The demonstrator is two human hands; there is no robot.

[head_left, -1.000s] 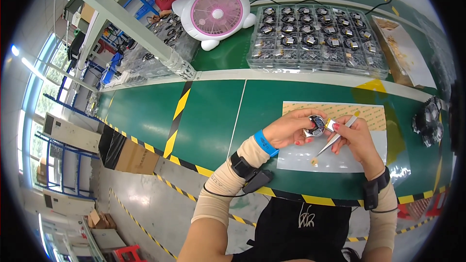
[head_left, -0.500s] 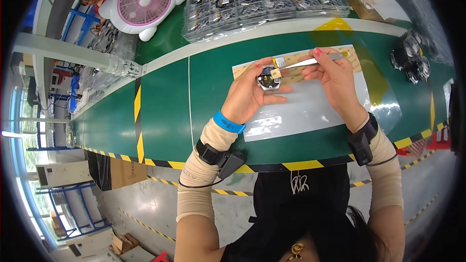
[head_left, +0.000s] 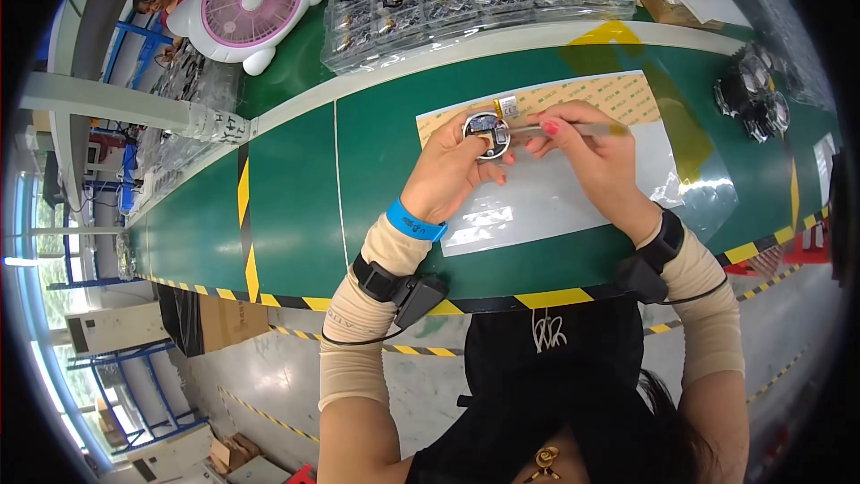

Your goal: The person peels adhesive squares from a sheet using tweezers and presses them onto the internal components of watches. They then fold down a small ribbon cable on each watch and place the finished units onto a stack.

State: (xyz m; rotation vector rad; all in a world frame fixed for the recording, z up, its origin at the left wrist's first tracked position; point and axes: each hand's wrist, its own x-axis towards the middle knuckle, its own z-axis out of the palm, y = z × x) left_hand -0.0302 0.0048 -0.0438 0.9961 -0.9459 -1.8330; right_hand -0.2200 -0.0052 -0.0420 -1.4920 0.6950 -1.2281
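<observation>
My left hand (head_left: 451,164) is closed around a round, silver-rimmed watch case (head_left: 476,128) with dark electronics inside. Its thumb presses onto the open inside, beside a small tan patch. A small silver battery (head_left: 508,106) with a yellow edge sticks out at the top right of the case. My right hand (head_left: 596,157) pinches metal tweezers (head_left: 587,128), held nearly level, their tips close to the right side of the case. Beneath both hands lies a sheet (head_left: 546,202) of pale film with a tan printed strip of adhesive backing along its far edge.
Clear compartment trays (head_left: 448,4) with several round units stand at the back. A pink and white fan (head_left: 251,2) is at the back left, near another person. Stacked clear and black parts (head_left: 752,99) sit at the right. Striped tape (head_left: 555,298) marks the green bench's near edge.
The tan piece that was at the tweezers' tips now appears inside the case, by my left thumb. The tweezers have dropped flatter, and my right hand has shifted slightly left.
</observation>
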